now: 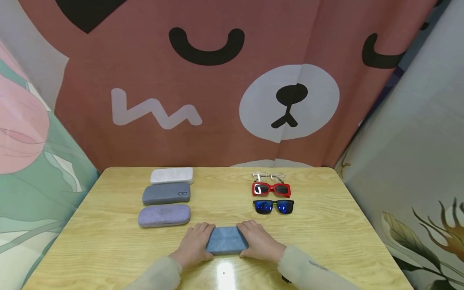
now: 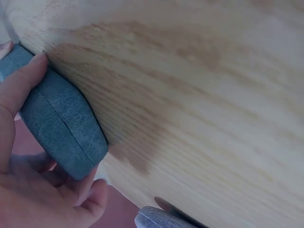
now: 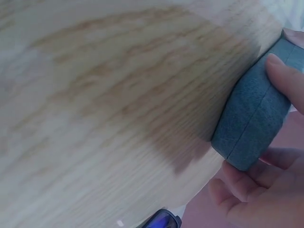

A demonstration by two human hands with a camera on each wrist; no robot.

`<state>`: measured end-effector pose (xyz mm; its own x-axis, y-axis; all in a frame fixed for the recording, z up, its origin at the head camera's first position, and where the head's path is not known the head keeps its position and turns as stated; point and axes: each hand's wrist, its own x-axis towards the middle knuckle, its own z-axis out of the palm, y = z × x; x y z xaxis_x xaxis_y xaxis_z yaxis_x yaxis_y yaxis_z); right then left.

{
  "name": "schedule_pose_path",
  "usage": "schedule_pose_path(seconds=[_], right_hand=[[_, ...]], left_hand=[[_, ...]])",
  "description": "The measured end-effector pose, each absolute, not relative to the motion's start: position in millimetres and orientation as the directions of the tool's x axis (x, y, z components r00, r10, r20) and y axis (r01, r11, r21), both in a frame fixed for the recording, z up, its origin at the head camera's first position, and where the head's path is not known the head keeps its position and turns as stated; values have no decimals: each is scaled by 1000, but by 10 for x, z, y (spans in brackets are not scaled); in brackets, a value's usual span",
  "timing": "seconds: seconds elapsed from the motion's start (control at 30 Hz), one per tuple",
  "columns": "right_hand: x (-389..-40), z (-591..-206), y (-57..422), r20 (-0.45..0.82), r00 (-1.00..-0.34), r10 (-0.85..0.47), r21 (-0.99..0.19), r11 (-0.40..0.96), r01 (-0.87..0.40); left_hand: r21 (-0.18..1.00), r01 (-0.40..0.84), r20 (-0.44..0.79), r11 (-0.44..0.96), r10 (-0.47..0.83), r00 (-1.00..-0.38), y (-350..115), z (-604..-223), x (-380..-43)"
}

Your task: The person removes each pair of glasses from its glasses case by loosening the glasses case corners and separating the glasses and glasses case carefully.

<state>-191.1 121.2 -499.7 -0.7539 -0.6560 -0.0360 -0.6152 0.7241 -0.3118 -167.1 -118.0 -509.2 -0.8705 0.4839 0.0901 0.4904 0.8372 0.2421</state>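
A blue glasses case [image 1: 227,241], its lid closed, lies at the near middle of the table. My left hand [image 1: 193,245] grips its left end, thumb on the near side and fingers on the far side. At the opposite end my right hand [image 1: 262,241] holds the case the same way. Both wrist views show the seam of the case [image 2: 66,118] running along its side between thumb and fingers. Most of its underside is hidden against the wooden table.
To the left, a white case [image 1: 172,175], a grey case [image 1: 166,193] and a purple case [image 1: 164,216] form a column. On the right lie clear-framed glasses [image 1: 268,177], red sunglasses [image 1: 271,189] and dark sunglasses with blue lenses [image 1: 273,206]. A patterned curtain [image 1: 217,145] hangs behind the table.
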Motion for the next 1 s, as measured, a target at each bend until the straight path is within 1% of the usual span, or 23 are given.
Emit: schedule_pose_path(seconds=[0.13, 0.3, 0.53, 0.7, 0.8, 1.0], right_hand=[[-1924, -4991, 1188, -71, -749, -659, -305, 729, -612], [-1927, -4967, 1172, -100, -744, -660, -301, 733, -610], [-1918, -4959, 1150, -94, -750, -654, -325, 733, -598], [-1922, -4949, 1141, -113, -766, -633, -345, 748, -567], [-1922, -4947, 1140, -117, -775, -621, -352, 756, -553], [-1920, -4948, 1143, -101, -773, -627, -337, 752, -566]], left_hand=[[332, 471, 48, 817, 484, -874, -1251, -5106, -1663], [434, 440, 38, 786, 472, -881, -1369, -5098, -1649], [445, 468, 96, 764, 478, -873, -1447, -5118, -1630], [514, 409, 23, 754, 464, -885, -1485, -5110, -1656], [527, 393, -1, 754, 463, -887, -1504, -5119, -1671], [503, 452, 58, 737, 493, -868, -1512, -5168, -1703]])
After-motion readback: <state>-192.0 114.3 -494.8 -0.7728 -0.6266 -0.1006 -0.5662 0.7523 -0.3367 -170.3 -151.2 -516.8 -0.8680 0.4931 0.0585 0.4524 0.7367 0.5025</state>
